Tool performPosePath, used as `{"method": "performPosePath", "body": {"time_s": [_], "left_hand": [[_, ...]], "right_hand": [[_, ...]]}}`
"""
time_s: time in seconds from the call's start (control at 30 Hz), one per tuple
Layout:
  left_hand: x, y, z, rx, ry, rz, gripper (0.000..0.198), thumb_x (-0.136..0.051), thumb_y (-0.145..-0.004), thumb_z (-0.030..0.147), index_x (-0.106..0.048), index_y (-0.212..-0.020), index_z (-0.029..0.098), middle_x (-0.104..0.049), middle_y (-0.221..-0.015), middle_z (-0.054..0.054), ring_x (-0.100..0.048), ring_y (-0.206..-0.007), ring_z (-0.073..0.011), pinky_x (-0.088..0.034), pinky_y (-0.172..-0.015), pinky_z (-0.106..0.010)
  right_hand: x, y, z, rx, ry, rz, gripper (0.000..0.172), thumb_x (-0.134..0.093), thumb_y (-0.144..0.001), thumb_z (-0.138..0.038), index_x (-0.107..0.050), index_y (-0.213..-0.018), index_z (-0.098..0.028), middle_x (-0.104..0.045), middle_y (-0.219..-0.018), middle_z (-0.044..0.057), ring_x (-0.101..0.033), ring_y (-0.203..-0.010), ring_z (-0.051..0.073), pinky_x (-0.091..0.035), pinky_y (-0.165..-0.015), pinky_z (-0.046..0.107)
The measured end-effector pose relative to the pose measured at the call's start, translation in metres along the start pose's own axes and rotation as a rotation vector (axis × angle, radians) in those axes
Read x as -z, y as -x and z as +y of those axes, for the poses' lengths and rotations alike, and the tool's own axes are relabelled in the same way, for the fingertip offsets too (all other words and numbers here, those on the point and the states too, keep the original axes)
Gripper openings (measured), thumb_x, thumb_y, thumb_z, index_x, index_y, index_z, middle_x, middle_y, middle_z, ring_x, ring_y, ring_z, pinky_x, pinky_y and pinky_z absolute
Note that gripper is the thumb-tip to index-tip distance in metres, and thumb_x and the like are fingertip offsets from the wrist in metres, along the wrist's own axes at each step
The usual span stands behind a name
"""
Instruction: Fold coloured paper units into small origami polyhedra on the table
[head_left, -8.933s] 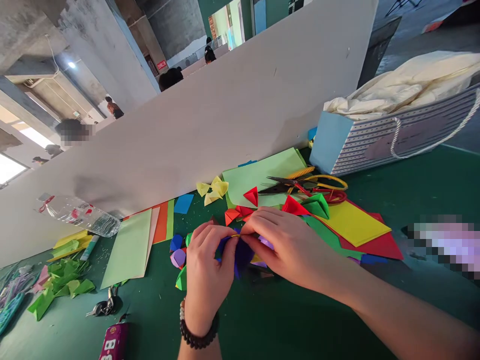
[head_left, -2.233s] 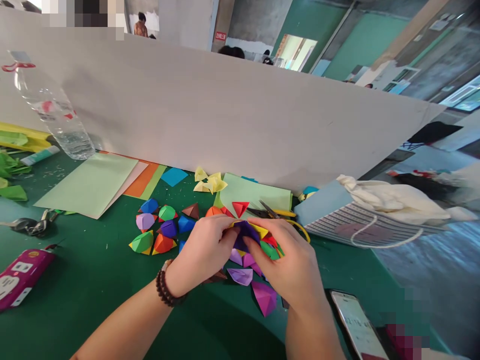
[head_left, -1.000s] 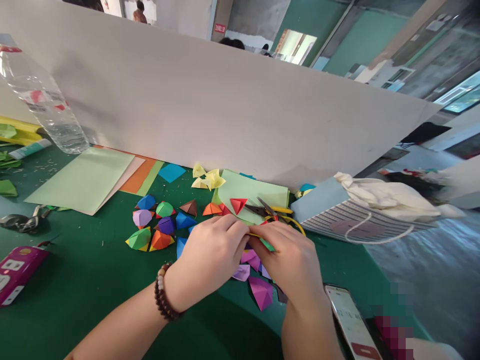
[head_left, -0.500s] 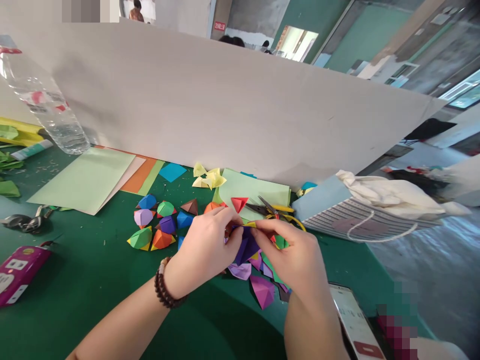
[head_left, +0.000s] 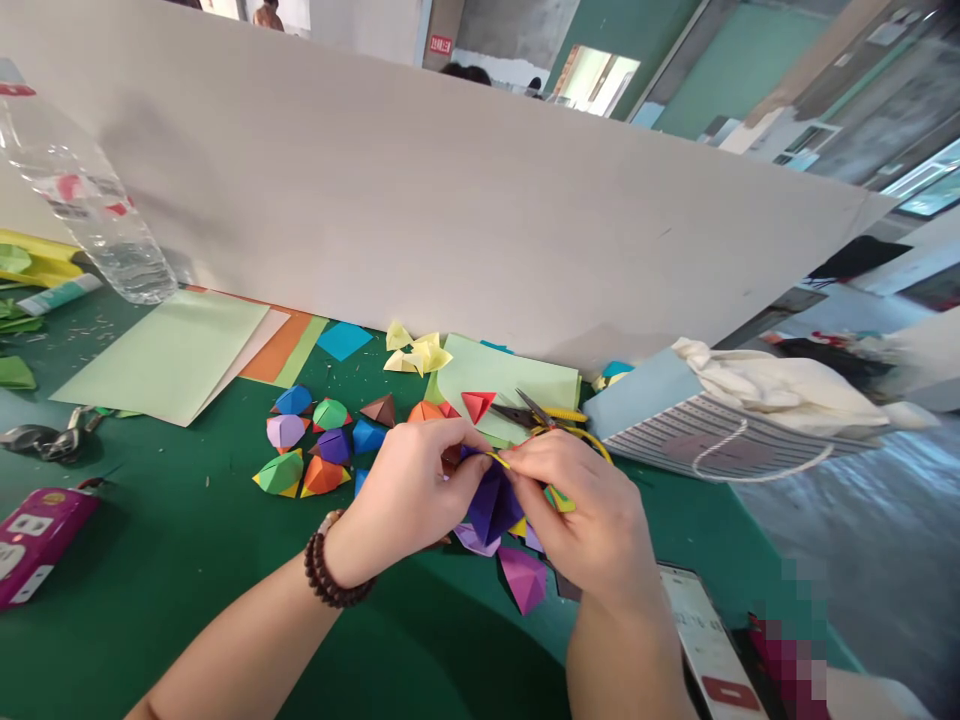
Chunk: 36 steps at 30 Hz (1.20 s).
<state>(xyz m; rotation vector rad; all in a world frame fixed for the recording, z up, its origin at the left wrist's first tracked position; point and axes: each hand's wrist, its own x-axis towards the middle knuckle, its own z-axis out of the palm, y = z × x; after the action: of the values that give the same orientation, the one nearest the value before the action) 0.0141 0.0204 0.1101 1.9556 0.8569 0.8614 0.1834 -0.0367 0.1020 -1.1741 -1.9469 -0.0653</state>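
Left hand (head_left: 405, 500) and right hand (head_left: 592, 530) both closed in tight on a dark purple folded paper piece (head_left: 491, 505), thumbs and fingers pinching it from either side, so a proper firm grip. Thin yellow paper strip (head_left: 499, 460) and a little green bit (head_left: 559, 500) poking out by the fingers. Piece held right between the hands, over the green table mat (head_left: 150, 610). Beaded bracelet (head_left: 337, 570) on the left wrist. Just left of the hands, a loose bunch of small folded paper shapes (head_left: 315, 440), blue, green, orange, lilac. Magenta folded shape (head_left: 523, 580) lying just beside the right hand. Up ahead, yellow-handled scissors (head_left: 525, 412) on a pale green sheet (head_left: 510, 375), red paper triangle (head_left: 476, 402) right next to them. Over on the right, a phone (head_left: 705, 640) and a striped paper bag (head_left: 660, 445) stuffed with white cloth (head_left: 772, 385).
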Motion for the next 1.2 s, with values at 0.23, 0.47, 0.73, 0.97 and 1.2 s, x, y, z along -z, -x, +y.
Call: {"method": "performPosePath", "body": {"time_s": [0.23, 0.47, 0.73, 0.97, 1.2], "left_hand": [[-0.004, 0.003, -0.001, -0.263, -0.168, 0.071, 0.016, -0.052, -0.087, 0.01, -0.066, -0.082, 0.016, -0.068, -0.077, -0.001, -0.061, -0.068, -0.0115, -0.045, -0.062, -0.021], [-0.011, 0.007, -0.001, -0.365, -0.329, 0.098, 0.02, -0.046, -0.093, 0.013, -0.064, -0.084, 0.013, -0.065, -0.074, -0.003, -0.058, -0.063, -0.0116, -0.044, -0.058, -0.022], [-0.011, 0.011, 0.001, -0.341, -0.339, 0.124, 0.018, -0.048, -0.091, 0.011, -0.064, -0.083, 0.014, -0.067, -0.074, -0.003, -0.06, -0.062, -0.0117, -0.044, -0.056, -0.022], [-0.008, 0.011, 0.005, -0.164, -0.173, 0.09, 0.013, -0.054, -0.088, 0.012, -0.066, -0.087, 0.018, -0.071, -0.082, -0.001, -0.065, -0.072, -0.0125, -0.049, -0.064, -0.022], [-0.001, 0.011, 0.008, -0.033, -0.104, -0.027, 0.018, -0.05, -0.086, 0.012, -0.066, -0.088, 0.018, -0.068, -0.077, -0.001, -0.062, -0.068, -0.0125, -0.048, -0.06, -0.021]], "right_hand": [[0.011, 0.001, 0.01, -0.346, -0.295, -0.146, 0.018, -0.049, -0.094, -0.028, -0.065, -0.087, -0.024, -0.07, -0.087, 0.003, -0.066, -0.084, 0.017, -0.053, -0.071, 0.026], [0.014, 0.001, 0.019, -0.619, -0.403, -0.351, 0.025, -0.058, -0.088, -0.045, -0.064, -0.097, -0.022, -0.069, -0.095, 0.005, -0.065, -0.088, 0.02, -0.055, -0.074, 0.029], [0.015, -0.002, 0.002, -0.545, -0.225, -0.357, 0.021, -0.055, -0.091, -0.042, -0.062, -0.09, -0.022, -0.068, -0.084, 0.002, -0.062, -0.077, 0.016, -0.049, -0.066, 0.026], [0.007, 0.0, 0.0, -0.309, -0.044, -0.215, 0.015, -0.055, -0.092, -0.03, -0.058, -0.08, -0.021, -0.065, -0.076, 0.001, -0.059, -0.07, 0.015, -0.045, -0.063, 0.028], [0.006, 0.0, -0.001, -0.163, 0.067, -0.161, 0.014, -0.055, -0.092, -0.022, -0.053, -0.077, -0.021, -0.063, -0.072, 0.001, -0.058, -0.068, 0.016, -0.044, -0.062, 0.029]]}}
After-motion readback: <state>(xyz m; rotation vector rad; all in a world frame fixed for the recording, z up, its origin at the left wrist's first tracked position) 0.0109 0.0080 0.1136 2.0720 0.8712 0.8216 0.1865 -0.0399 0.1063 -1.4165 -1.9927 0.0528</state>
